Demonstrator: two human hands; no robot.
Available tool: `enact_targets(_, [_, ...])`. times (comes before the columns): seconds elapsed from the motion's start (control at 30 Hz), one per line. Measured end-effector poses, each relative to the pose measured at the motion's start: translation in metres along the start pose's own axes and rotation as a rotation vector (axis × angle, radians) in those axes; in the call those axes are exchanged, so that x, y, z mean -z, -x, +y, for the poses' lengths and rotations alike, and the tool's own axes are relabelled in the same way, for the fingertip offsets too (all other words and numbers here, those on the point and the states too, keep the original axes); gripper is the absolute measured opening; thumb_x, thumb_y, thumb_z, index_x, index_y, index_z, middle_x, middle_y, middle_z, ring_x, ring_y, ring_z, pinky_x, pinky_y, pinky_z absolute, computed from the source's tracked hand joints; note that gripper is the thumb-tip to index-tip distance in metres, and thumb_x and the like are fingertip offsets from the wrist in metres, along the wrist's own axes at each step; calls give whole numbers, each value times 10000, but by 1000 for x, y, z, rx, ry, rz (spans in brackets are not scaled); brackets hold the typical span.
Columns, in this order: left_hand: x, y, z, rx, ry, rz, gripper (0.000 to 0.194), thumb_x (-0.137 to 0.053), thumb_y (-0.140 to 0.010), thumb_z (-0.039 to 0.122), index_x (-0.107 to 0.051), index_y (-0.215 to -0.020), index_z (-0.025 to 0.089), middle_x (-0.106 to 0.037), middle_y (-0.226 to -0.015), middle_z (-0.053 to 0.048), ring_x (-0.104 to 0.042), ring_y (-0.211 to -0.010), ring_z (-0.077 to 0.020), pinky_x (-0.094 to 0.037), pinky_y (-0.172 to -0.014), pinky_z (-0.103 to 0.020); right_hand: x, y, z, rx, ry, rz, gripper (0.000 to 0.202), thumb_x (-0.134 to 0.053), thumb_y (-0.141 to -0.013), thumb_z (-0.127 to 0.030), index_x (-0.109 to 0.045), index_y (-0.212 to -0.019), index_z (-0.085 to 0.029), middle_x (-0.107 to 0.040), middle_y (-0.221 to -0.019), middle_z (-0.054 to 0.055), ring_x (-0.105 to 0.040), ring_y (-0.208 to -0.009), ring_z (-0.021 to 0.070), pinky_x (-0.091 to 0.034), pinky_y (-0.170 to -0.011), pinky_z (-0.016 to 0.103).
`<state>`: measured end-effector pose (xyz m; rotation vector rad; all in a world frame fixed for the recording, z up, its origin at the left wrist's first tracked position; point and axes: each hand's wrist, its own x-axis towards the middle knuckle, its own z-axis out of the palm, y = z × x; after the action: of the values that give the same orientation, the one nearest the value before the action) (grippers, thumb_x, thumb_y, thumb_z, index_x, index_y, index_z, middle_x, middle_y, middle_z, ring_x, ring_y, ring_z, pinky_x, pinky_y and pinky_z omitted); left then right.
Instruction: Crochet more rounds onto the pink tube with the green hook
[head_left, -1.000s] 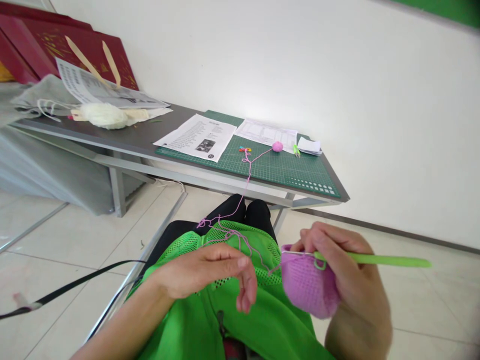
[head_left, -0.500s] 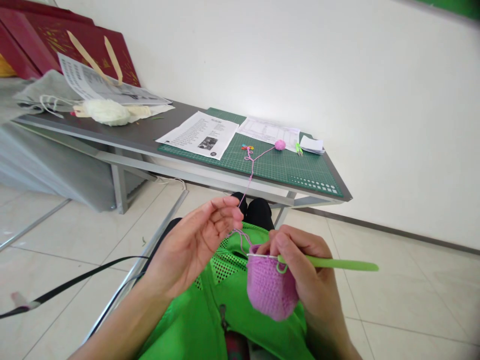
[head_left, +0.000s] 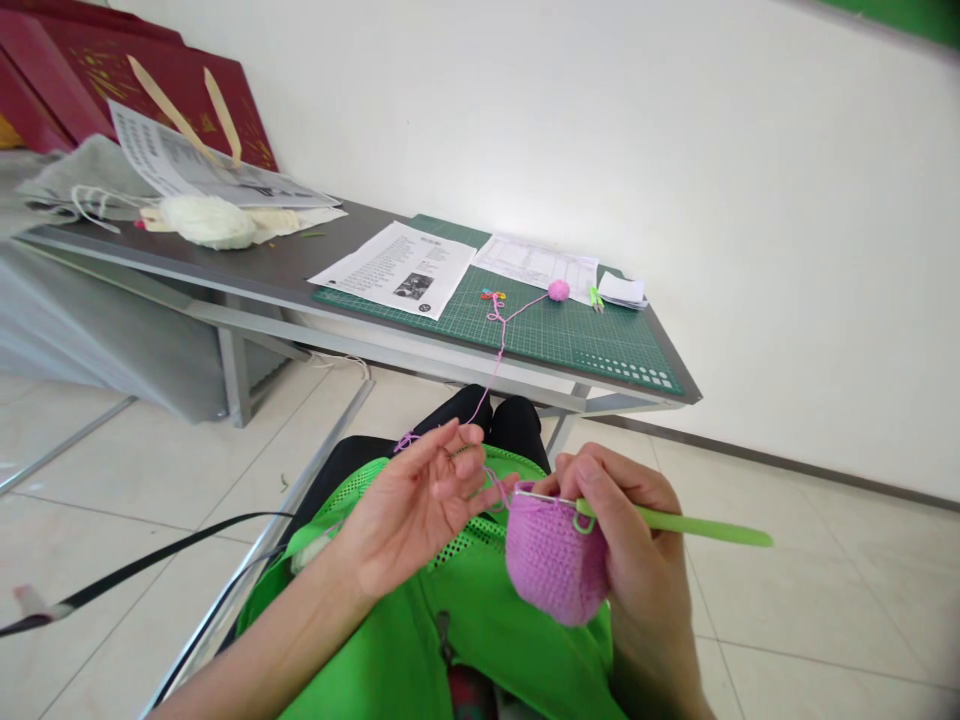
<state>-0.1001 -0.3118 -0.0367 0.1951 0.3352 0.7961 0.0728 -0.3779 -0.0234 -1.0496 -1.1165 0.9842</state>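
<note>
Since half a second earlier, the left hand (head_left: pixel 420 505) dropped lower, palm up, fingers loosely apart with pink yarn (head_left: pixel 496 350) across them. The right hand (head_left: pixel 626 545) stayed clamped on the green crochet hook (head_left: pixel 675 522) and pink crochet piece (head_left: pixel 555 560), at 3 o'clock of the left.

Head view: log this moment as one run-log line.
left hand: open, pink yarn strand over fingers | right hand: grip on green crochet hook and pink crochet piece | yarn ball on cutting mat
</note>
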Motion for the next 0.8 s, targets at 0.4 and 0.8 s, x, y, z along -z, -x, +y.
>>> enact_targets(0.4, [-4, 4, 15, -250, -52, 58, 585, -207, -1131, 179, -753, -949, 74, -724, -690, -39, -768, -671, -114, -656, -980, -452, -1, 0, 1, 18, -27, 17, 392, -610, -1039, -356, -607, -672, -218, -606, -641, -35, -656, -671, 128, -501, -631, 226])
enact_targets(0.8, [-1, 19, -6, -463, -825, -13, 255, -865, -810, 69, -891, -1027, 199, -826, -1112, -60, -613, -1190, -193, -290, -1191, -202, -1, 0, 1, 1, 32, 69, 404, -630, -1024, -385, -610, -658, -216, -600, -649, -30, -599, -625, 122, -442, -558, 226])
